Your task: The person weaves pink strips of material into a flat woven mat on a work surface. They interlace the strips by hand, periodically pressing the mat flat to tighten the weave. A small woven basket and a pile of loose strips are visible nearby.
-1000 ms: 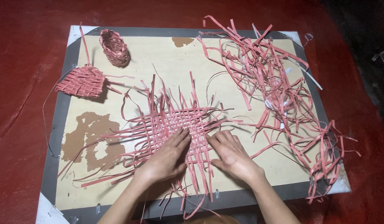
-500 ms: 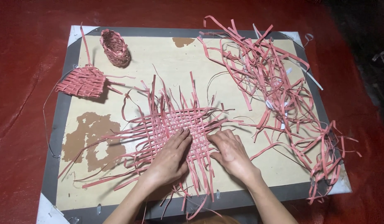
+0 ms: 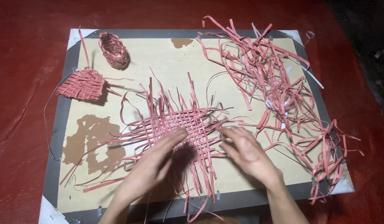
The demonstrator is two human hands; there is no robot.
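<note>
A flat mat woven from pink strips [image 3: 179,124] lies in the middle of a beige board [image 3: 167,62], loose strip ends sticking out on every side. My left hand [image 3: 152,164] rests on its lower left part, fingers stretched out flat and fingertips on the weave. My right hand [image 3: 246,151] hovers just right of the mat over its loose ends, fingers apart and slightly blurred. Neither hand grips anything that I can see.
A heap of loose pink strips [image 3: 275,87] covers the board's right side and spills past the lower right corner. A small woven basket [image 3: 114,49] and a flat woven piece [image 3: 82,84] sit at the upper left. Red floor [image 3: 21,124] surrounds the board.
My right hand has lifted off the mat and shifted right onto the loose ends. My left hand has slid a little lower and left on the weave.
</note>
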